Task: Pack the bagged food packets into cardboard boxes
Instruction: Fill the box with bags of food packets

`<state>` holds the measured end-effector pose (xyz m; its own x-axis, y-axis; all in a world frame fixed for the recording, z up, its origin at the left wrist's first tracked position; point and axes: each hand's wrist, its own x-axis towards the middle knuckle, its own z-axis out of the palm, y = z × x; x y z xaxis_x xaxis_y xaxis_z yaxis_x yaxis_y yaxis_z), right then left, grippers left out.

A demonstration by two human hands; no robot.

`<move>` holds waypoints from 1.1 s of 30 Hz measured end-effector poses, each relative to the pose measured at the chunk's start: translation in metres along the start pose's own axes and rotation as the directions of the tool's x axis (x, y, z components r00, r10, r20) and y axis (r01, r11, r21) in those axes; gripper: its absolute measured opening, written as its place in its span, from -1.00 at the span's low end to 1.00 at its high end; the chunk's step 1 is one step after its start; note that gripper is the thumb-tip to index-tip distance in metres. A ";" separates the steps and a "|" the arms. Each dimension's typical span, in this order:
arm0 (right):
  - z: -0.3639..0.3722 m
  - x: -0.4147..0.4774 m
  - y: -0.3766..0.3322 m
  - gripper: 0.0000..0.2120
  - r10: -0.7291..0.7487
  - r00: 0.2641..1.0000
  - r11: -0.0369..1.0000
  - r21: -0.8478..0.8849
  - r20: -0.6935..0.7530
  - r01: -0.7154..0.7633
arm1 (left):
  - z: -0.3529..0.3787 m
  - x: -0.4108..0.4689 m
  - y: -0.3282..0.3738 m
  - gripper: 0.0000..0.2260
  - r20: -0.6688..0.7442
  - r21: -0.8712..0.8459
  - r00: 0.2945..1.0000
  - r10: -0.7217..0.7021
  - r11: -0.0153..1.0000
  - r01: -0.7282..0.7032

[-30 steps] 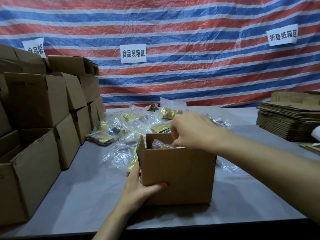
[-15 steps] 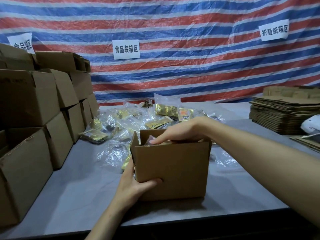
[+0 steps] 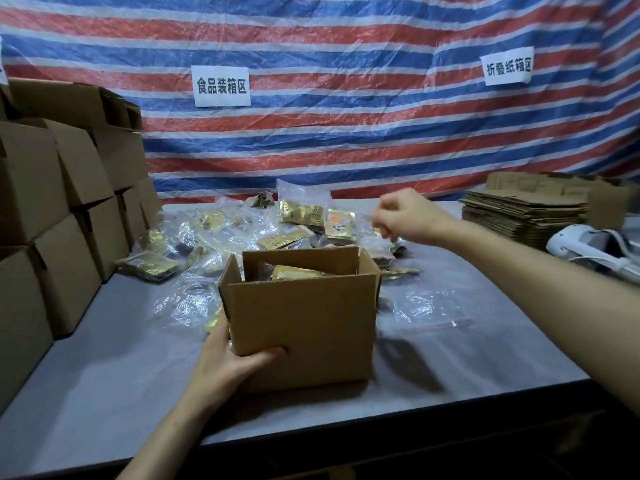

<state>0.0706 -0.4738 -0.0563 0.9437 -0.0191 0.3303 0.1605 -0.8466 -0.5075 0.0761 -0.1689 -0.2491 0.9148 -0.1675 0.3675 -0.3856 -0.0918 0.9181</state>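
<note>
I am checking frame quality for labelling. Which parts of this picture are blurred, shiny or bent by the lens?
Head view: the right hand is motion-blurred, fingers unclear. Head view: the left hand and the cardboard box it holds are sharp. Head view: the clear bags around the box show white glare. Head view: the right forearm swells toward the frame edge, wide-angle distortion.

**Place:** makeshift packing station, warehouse type.
**Backdrop:** red, white and blue striped tarpaulin [image 3: 346, 140] hung as a wall.
**Signage:** two paper sheets fixed to it, the sign 食品装箱区 [image 3: 221, 86] at centre and the sign 折叠纸箱区 [image 3: 508, 66] at right.
**Work surface:** grey table [image 3: 104, 358].
**Stock, left:** made-up cardboard boxes [image 3: 34, 188], stacked several high.
**Stock, right:** flattened cartons [image 3: 523, 216] in a pile.
**Goods:** bagged food packets [image 3: 301, 213] heaped mid-table; open box [image 3: 301, 327] just in front, packets inside.
</note>
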 end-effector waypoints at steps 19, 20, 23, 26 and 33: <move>0.051 -0.071 0.133 -0.84 0.250 0.931 0.807 -0.588 0.267 -0.049 | 0.002 -0.003 0.006 -0.19 0.015 -0.047 1.000 -0.008 0.999 0.008; 0.052 -0.073 0.131 -0.84 0.229 0.940 0.780 -0.625 0.254 -0.021 | 0.002 -0.004 0.006 -0.19 0.016 -0.054 1.000 -0.011 0.998 0.012; 0.056 -0.077 0.125 -0.83 0.177 0.949 0.687 -0.724 0.260 0.070 | 0.002 -0.004 0.007 -0.21 0.025 -0.063 1.000 -0.013 0.998 0.015; 0.053 -0.076 0.112 -0.90 0.127 0.961 0.649 -0.754 0.247 0.108 | 0.003 -0.004 0.010 -0.24 0.033 -0.054 0.999 0.001 0.999 0.001; 0.018 -0.050 0.081 -0.89 -0.034 0.996 0.699 -0.714 -0.086 -0.038 | 0.002 -0.003 0.010 -0.25 0.046 -0.059 0.999 0.002 0.998 0.001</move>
<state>0.0417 -0.5319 -0.1285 0.9093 -0.0359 0.4146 -0.1299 -0.9710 0.2009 0.0689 -0.1715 -0.2417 0.9077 -0.2128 0.3617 -0.3768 -0.0334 0.9257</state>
